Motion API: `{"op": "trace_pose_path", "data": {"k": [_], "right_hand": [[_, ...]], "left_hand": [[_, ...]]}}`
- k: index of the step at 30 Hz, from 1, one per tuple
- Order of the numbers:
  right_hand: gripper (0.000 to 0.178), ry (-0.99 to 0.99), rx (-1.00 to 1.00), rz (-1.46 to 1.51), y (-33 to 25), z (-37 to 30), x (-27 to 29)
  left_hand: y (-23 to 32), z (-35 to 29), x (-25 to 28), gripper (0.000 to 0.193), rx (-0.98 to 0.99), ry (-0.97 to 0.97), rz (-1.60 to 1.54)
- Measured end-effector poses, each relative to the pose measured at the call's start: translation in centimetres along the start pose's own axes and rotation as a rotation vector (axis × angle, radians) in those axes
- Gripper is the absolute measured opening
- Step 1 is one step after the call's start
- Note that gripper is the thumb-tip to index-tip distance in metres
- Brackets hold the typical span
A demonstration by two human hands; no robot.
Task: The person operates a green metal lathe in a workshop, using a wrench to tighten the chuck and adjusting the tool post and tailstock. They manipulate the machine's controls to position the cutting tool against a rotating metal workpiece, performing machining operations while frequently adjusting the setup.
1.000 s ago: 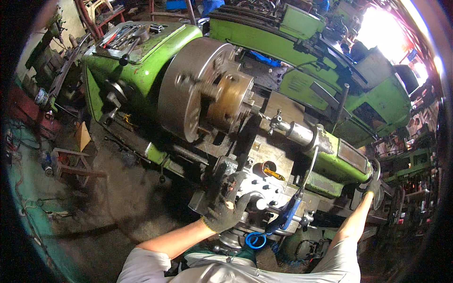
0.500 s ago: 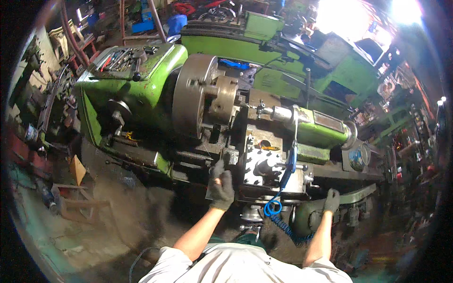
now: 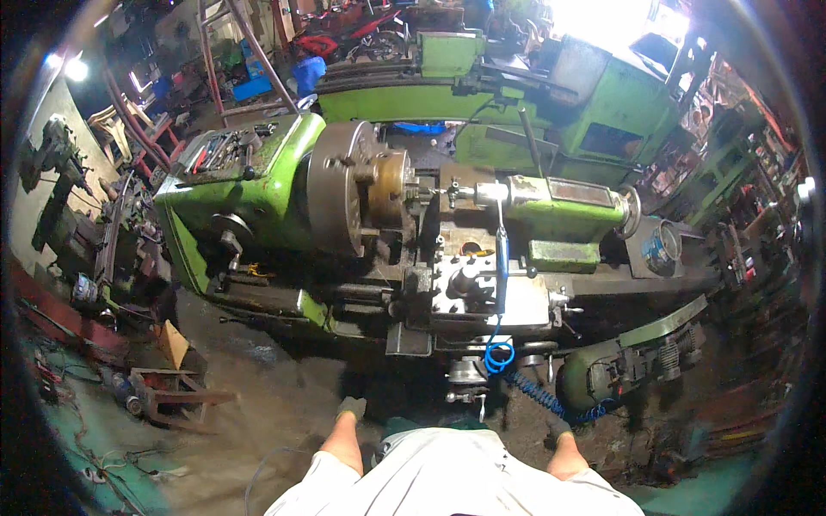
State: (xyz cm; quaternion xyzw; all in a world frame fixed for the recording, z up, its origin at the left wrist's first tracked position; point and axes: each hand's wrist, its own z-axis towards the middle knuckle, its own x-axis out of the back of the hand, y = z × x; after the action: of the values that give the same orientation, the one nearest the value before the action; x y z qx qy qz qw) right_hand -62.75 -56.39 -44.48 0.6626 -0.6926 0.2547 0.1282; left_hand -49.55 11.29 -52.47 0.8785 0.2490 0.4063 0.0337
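Both my hands hang low in front of me, apart from the green metal lathe. My left hand (image 3: pixel 352 408), in a grey glove, is over the floor left of the cross-slide handwheel (image 3: pixel 467 371). My right hand (image 3: pixel 559 426), gloved too, is dark beside the coiled blue air hose (image 3: pixel 535 394). The fingers of both are foreshortened and unclear. On the lathe, a large chuck (image 3: pixel 337 191) bears a brass-coloured round workpiece (image 3: pixel 393 189). Facing it is the tailstock (image 3: pixel 564 219), with a blue air blow gun (image 3: pixel 502 267) hanging from its quill. The square tool post (image 3: pixel 465 282) sits before it.
Loose tools (image 3: pixel 232 150) lie on the headstock top. A green compressor tank (image 3: pixel 594 378) stands at the lower right, and a bucket (image 3: pixel 662 245) near the lathe's right end. A low reddish metal stand (image 3: pixel 185 397) is on the floor at left; another green machine (image 3: pixel 387 101) is behind.
My left hand has dropped back from beside the lathe carriage toward my body. My right hand has come down from over the compressor. The view has shifted, and the blow gun hangs straighter.
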Motion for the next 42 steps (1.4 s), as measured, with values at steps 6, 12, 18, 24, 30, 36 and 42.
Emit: {"op": "trace_pose_path", "data": {"k": [6, 12, 18, 24, 30, 36, 42], "right_hand": [[0.045, -0.193, 0.326, 0.115, -9.3, -3.1, -3.0], [0.056, -0.065, 0.638, -0.424, -10.1, 4.0, -3.9], [0.051, -0.188, 0.534, -0.574, -12.3, -0.6, -7.3], [0.034, -0.035, 0.941, -1.009, -8.4, -2.9, -8.0], [0.038, 0.0, 0.785, -1.001, -6.7, -11.3, -8.7], [0.038, -0.082, 0.48, -0.511, -4.6, -10.2, -11.4], [0.042, -0.146, 0.368, -0.211, -2.7, -10.0, -12.5]], "left_hand": [[-2.0, -4.4, 0.6, 0.049, 0.047, -0.032, 0.034], [7.0, -8.9, 3.9, 0.048, -0.174, 0.103, -0.342], [2.4, -6.3, 0.4, 0.045, 0.005, -0.163, -0.056], [1.7, -5.6, 1.3, 0.033, -0.366, -0.156, 0.454], [-1.9, -2.2, 1.0, 0.029, -0.292, -0.115, 0.196], [-0.7, -0.2, 3.3, 0.054, -0.08, -0.168, -0.082], [0.7, 0.6, 4.6, 0.055, -0.129, -0.188, -0.1]]}}
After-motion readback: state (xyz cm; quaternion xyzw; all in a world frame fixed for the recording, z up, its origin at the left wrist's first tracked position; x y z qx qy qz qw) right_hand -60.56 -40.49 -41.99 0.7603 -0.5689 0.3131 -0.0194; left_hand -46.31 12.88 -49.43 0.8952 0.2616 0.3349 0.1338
